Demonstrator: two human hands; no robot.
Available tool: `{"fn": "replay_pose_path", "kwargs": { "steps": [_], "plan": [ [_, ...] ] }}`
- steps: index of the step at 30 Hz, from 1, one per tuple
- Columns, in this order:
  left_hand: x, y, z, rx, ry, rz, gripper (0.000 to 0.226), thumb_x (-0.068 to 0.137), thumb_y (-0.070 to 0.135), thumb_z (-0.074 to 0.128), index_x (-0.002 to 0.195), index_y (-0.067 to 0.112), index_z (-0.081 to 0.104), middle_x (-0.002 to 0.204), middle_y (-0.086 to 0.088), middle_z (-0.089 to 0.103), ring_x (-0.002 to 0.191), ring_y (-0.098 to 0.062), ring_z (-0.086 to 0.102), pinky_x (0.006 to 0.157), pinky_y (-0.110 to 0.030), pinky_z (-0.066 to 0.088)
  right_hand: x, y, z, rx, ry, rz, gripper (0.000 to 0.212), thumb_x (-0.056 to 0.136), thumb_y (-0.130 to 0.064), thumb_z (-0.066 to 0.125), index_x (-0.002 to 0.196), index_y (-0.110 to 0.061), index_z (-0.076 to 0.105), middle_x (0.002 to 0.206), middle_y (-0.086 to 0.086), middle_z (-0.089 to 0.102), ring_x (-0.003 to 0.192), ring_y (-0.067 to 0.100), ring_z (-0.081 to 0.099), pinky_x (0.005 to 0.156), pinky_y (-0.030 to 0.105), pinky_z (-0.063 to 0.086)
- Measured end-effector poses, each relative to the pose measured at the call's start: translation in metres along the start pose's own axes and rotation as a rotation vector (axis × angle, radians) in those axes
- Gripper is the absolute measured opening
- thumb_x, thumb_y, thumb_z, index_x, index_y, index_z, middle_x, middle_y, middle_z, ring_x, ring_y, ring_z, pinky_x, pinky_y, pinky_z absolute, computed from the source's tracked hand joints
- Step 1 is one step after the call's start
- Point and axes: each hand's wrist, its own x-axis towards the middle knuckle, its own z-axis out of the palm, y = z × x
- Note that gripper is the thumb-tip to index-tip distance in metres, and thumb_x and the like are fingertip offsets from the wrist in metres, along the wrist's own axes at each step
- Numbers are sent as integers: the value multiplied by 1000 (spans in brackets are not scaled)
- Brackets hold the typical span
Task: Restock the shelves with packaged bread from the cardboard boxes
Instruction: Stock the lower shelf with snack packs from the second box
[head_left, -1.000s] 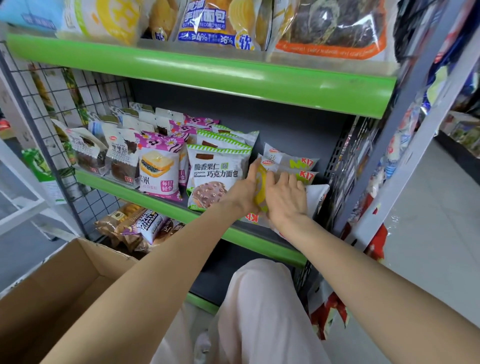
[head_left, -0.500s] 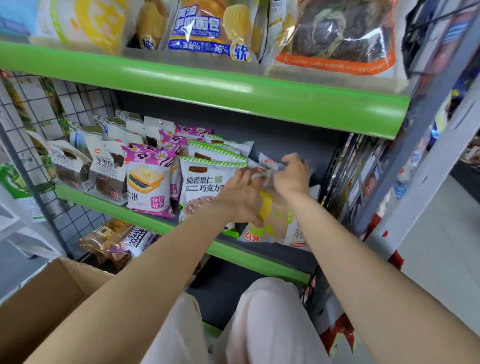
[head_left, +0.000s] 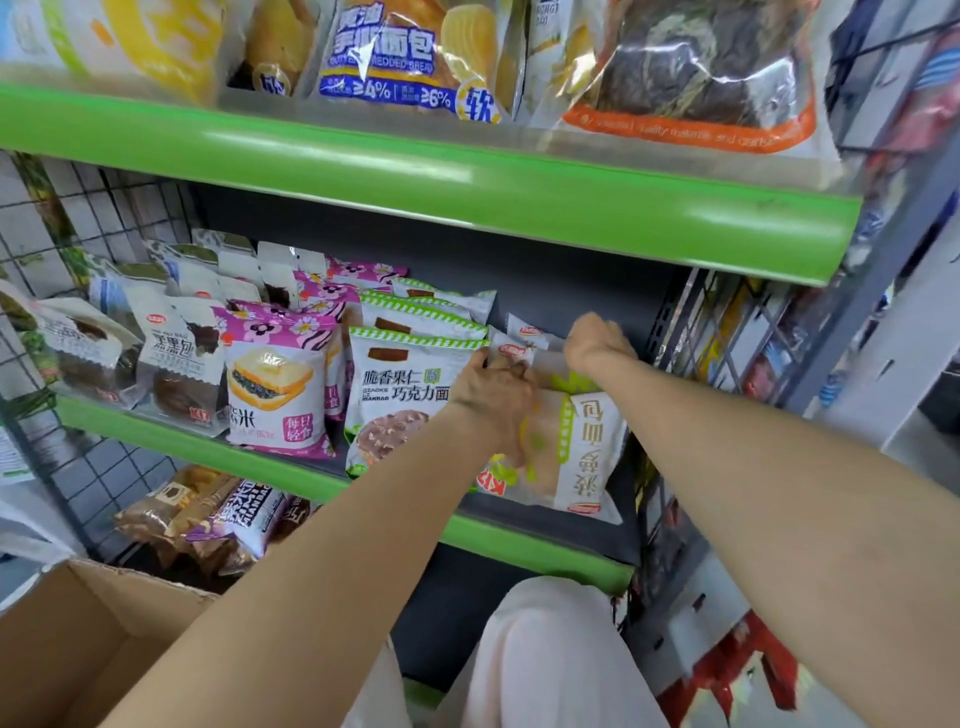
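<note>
both hands (head_left: 493, 387) (head_left: 597, 340) pinched bread packets (head_left: 571, 447) right of chocolate bread pack (head_left: 400, 395); judged light, soft, crushable; best gripped by sealed edge.

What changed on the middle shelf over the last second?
The right hand rose from the front bread packet to the packets standing behind it. The left hand stayed on the front packet, which now lies tilted at the shelf's right end. The other rows and the cardboard box are unchanged.
</note>
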Motion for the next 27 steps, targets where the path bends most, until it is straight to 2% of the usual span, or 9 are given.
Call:
{"fn": "replay_pose_path", "kwargs": {
  "steps": [3,7,9,12,14,17,21,23,27],
  "plan": [
    [2,-1,0,3,9,22,107,62,64,70,143,10,24,149,-8,33,142,-22,24,117,-43,8,10,-2,9,-56,-79,-31,37,95,-19,44,129,-6,52,140,17,47,130,33,44,106,39,36],
    [2,-3,3,-69,13,43,106,65,58,71,143,11,17,148,-7,34,143,-20,22,117,-44,-1,24,-8,19,-89,-121,-35,37,96,-28,43,128,-11,52,141,15,46,133,32,40,113,42,26],
    [3,-4,6,-81,18,53,108,65,59,70,147,13,17,150,-4,32,144,-17,19,118,-44,-3,29,-12,21,-80,-108,-26,36,95,-23,47,127,-9,53,139,17,48,131,33,43,112,43,30],
    [5,-5,8,-84,24,67,108,65,61,70,148,15,18,152,-2,29,145,-16,15,118,-43,-4,35,-13,21,-11,-14,-1,34,90,-15,54,124,-9,56,134,18,52,125,36,49,103,46,42],
    [2,-4,7,-90,30,69,109,65,60,70,149,15,17,153,-3,27,145,-16,14,118,-41,-4,35,-13,21,26,36,-17,33,89,-10,53,122,-9,59,132,20,54,121,37,53,99,43,45],
    [-2,-4,6,-110,43,68,107,66,57,71,148,14,17,155,-3,22,146,-16,13,118,-39,-4,28,-10,24,-18,163,-55,33,88,-1,46,115,-6,63,124,22,60,117,37,55,101,38,40],
    [2,1,1,-59,28,52,104,72,52,69,149,11,13,157,-6,15,147,-17,10,120,-42,-2,20,3,21,-258,327,-220,32,86,4,41,103,-6,66,106,15,68,106,28,61,96,33,33],
    [10,6,-5,-33,-9,48,103,73,50,70,149,11,14,157,-6,16,146,-18,10,120,-43,-1,17,7,20,-296,335,-265,33,88,4,39,106,-5,64,108,13,67,109,28,58,97,35,33],
    [21,12,-13,-77,-31,-9,96,68,45,77,144,14,26,147,-4,35,139,-22,28,116,-42,14,7,-2,12,-235,224,-186,39,91,5,37,122,-3,58,129,15,58,124,30,52,100,36,38]
  ]
}}
